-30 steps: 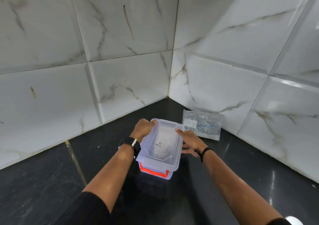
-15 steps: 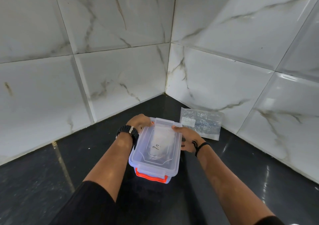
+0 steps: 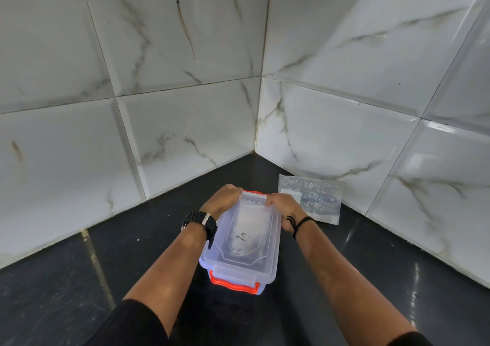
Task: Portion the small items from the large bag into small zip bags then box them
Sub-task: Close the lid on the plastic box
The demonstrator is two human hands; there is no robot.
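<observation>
Left arm: bare forearm reaches forward from a dark sleeve, black watch at the wrist.
Left hand [image 3: 222,200]: fingers curled over the far left corner of the box [image 3: 240,250].
Right arm: bare forearm stretched forward, black cord round the wrist.
Right hand [image 3: 285,207]: fingers curled over the box's far right corner, knuckles up.
Both hands: close together at the far end.

Clear box [image 3: 245,242], orange latches [image 3: 234,285], black counter [image 3: 79,279].
</observation>
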